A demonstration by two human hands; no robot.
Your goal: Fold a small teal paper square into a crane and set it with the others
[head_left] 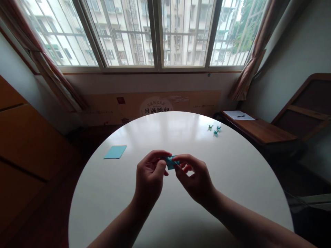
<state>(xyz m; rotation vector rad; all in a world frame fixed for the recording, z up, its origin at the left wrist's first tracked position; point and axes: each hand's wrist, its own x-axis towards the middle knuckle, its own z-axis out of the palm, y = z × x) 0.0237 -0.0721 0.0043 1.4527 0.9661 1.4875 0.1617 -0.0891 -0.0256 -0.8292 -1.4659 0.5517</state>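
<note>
Between my two hands, above the middle of the white round table, is a small piece of folded blue paper. My left hand pinches its left side between thumb and fingers. On the right side, the thumb and index finger of my right hand pinch the same paper. Fingers cover parts of it, so its exact folded shape is hard to make out. Left of my hands lies a stack of square light-blue paper. Toward the far right of the table stand a green paper crane and two blue paper cranes.
Beyond the table's far edge, a printed cardboard panel leans below the barred window. At the right, a wooden chair carries a white sheet with a dark pen on it. An orange-brown cabinet stands at the left.
</note>
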